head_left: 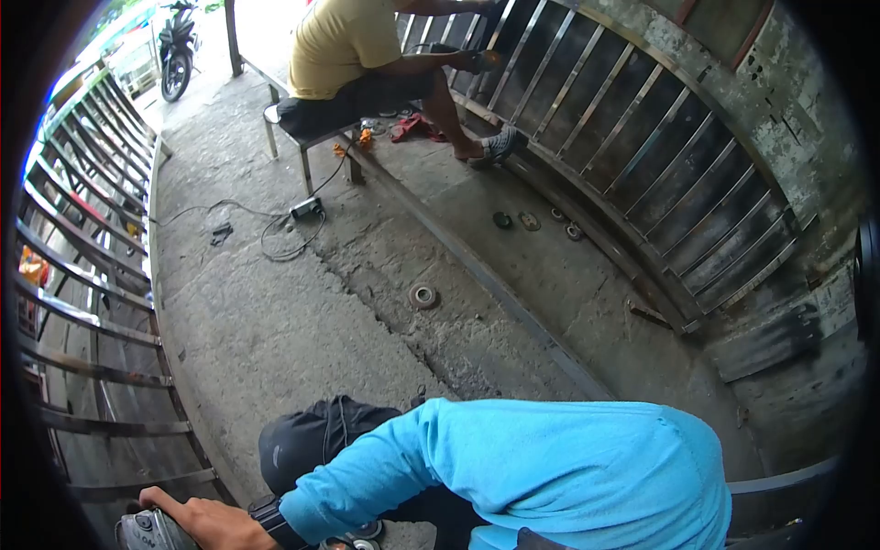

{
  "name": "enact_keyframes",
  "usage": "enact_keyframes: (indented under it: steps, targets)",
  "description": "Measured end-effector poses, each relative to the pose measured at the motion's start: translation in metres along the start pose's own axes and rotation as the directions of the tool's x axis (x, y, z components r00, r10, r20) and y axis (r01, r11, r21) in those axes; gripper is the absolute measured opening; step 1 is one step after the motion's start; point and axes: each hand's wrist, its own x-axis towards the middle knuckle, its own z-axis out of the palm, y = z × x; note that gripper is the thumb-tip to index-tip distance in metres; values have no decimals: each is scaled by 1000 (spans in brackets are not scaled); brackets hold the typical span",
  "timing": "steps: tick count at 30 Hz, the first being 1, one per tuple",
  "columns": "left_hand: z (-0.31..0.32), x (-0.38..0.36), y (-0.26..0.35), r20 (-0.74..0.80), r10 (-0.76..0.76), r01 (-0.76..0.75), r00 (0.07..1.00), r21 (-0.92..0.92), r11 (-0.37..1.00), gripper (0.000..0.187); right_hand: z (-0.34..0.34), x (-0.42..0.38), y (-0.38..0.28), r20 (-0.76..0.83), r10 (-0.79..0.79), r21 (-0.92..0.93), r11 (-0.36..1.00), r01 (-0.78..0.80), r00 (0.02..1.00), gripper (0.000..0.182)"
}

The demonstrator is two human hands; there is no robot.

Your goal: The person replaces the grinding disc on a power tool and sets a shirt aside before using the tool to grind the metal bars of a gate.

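Angle grinder point(151, 532), judging by the grey housing: lying at the lower left edge, near the curved metal railing point(119, 428). Seems grasped from above by the right hand point(217, 522), with fingers bent over the housing; cannot tell about the hidden underside. Left hand not visible. Probably quite heavy for such size, hard and stiff, not very fragile, perhaps a little slippery on smooth parts. Better to hold firmly around the thick body, with 2 hands, away from any disc
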Motion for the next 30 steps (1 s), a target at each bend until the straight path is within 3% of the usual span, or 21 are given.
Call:
enact_keyframes:
  steps: [3,9,10,11,12,16,19,20,23,27,30]
  targets:
    - [6,44,11,-32,-10,7,999,-84,996,49,-4,8,10,-79,113,78,991,-106,990,107]
    - [7,94,23,-78,-38,20,996,-217,976,50,0,30,57,-80,223,169,964,-207,972,107]
    - [7,100,24,-82,-44,24,996,-233,972,50,15,43,91,-119,200,282,946,-160,972,106]
    - [6,106,25,-85,-50,27,995,-249,968,50,4,49,76,-161,182,388,915,-107,970,106]
    - [6,112,26,-88,-54,29,995,-263,964,50,-1,35,57,-150,368,219,917,-332,918,106]
    - [4,127,26,-84,-80,49,993,-315,948,50,13,51,92,-209,546,331,820,-466,812,102]
    - [3,136,25,-83,-88,54,993,-344,937,50,27,59,126,-282,596,276,801,-532,752,94]
    - [4,139,24,-86,-90,54,992,-356,933,50,25,61,134,-238,560,347,812,-469,793,89]
    - [4,146,22,-98,-91,47,991,-384,922,50,36,66,164,-307,560,376,814,-442,770,89]
    - [3,147,17,-103,-101,50,990,-410,911,50,33,63,166,-278,586,412,788,-457,761,89]
    - [1,148,15,-100,-107,56,989,-418,907,50,39,63,175,-384,620,269,784,-560,684,89]
